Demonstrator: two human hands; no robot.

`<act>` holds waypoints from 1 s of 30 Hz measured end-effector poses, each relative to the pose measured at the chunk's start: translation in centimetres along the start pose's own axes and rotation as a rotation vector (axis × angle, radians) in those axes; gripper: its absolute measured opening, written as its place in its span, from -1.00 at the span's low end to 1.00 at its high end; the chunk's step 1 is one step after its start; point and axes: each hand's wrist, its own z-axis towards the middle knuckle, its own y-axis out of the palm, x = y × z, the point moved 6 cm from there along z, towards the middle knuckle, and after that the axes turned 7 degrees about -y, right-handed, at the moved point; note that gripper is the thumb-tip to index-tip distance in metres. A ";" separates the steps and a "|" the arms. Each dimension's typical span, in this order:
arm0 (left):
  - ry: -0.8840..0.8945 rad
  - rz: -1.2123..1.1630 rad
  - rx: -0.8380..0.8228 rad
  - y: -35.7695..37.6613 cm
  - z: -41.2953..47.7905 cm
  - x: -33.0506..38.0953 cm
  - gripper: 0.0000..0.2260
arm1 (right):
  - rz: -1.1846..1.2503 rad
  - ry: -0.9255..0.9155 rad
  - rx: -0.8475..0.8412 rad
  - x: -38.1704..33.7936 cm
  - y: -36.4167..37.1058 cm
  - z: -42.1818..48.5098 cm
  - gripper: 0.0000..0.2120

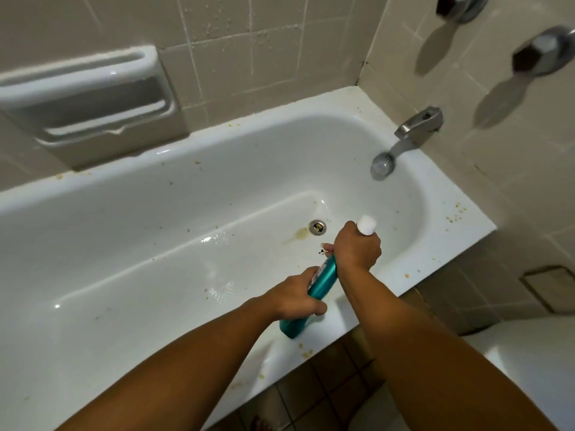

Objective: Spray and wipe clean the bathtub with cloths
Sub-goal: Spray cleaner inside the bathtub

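I see the teal bottle (323, 283) tilted, base over the near rim of the white, yellow-speckled bathtub (155, 244).

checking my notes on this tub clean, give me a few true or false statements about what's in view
1. The left hand and the right hand both grip the teal bottle. True.
2. Water is running from the spout. False: no stream shows.
3. A brownish stain lies beside the drain. True.
4. The bathtub rim is spotless. False: yellowish specks dot it.
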 end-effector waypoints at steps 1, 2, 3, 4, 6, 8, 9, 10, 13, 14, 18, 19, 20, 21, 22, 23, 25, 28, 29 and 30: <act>0.001 0.000 0.001 -0.1 -0.5 0.2 -0.29 | 0.009 0.005 0.016 -0.1 -0.3 -0.2 -0.82; 0.005 -0.005 0.003 -0.3 -0.8 0.3 -0.31 | 0.020 0.010 0.033 -0.3 -0.5 -0.5 -0.82; 0.004 -0.011 0.005 -0.5 -1.3 0.1 -0.32 | 0.027 0.016 0.045 -0.3 -0.6 -0.9 -0.82; 0.002 -0.016 0.007 -0.7 -1.5 0.0 -0.35 | 0.024 0.022 0.053 -0.3 -0.7 -1.1 -0.82; -0.004 -0.008 -0.002 -0.8 -2.1 -0.6 -0.40 | -0.002 0.037 0.059 0.1 -0.7 -1.9 -0.83; -0.006 0.034 -0.036 -0.5 -2.7 -1.2 -0.38 | -0.025 0.041 0.063 0.3 -0.6 -2.8 -0.81; -0.006 0.046 -0.055 -0.4 -2.8 -1.5 -0.36 | -0.033 0.038 0.068 0.5 -0.5 -3.2 -0.79; -0.003 0.045 -0.066 -0.4 -3.0 -2.0 -0.36 | -0.040 0.037 0.076 0.7 -0.3 -3.9 -0.78; -0.010 0.019 -0.056 -0.9 -3.8 -4.0 -0.41 | -0.033 0.056 0.070 1.4 0.6 -6.0 -0.71; -0.015 0.012 -0.051 -1.2 -4.1 -4.9 -0.43 | -0.035 0.072 0.067 1.6 0.9 -6.8 -0.68; -0.010 0.041 -0.080 -2.5 -6.0 -7.7 -0.44 | -0.030 0.108 0.108 2.6 1.8 -10.0 -0.63; 0.001 0.050 -0.095 -2.6 -6.6 -8.0 -0.45 | -0.039 0.099 0.125 2.8 2.0 -10.6 -0.63; 0.003 0.067 -0.110 -2.9 -7.3 -9.1 -0.46 | -0.045 0.099 0.139 3.0 2.4 -11.9 -0.64; 0.001 0.071 -0.124 -3.0 -7.9 -9.9 -0.45 | -0.061 0.097 0.143 3.3 2.9 -12.8 -0.64; -0.005 0.067 -0.134 -3.0 -8.4 -10.7 -0.44 | -0.066 0.095 0.141 3.5 3.3 -13.6 -0.64; -0.007 0.076 -0.141 -3.4 -9.1 -12.0 -0.44 | -0.072 0.102 0.146 4.0 3.9 -14.7 -0.62; -0.012 0.092 -0.149 -4.1 -9.6 -14.3 -0.45 | -0.097 0.140 0.153 5.0 4.8 -16.6 -0.56; -0.014 0.122 -0.179 -4.6 -10.9 -16.7 -0.45 | -0.101 0.188 0.136 6.3 5.5 -18.8 -0.57; -0.016 0.120 -0.187 -4.5 -11.3 -17.3 -0.44 | -0.107 0.192 0.133 6.5 5.7 -19.4 -0.60; -0.016 0.111 -0.184 -4.5 -11.9 -18.1 -0.43 | -0.121 0.196 0.122 6.6 6.2 -20.3 -0.62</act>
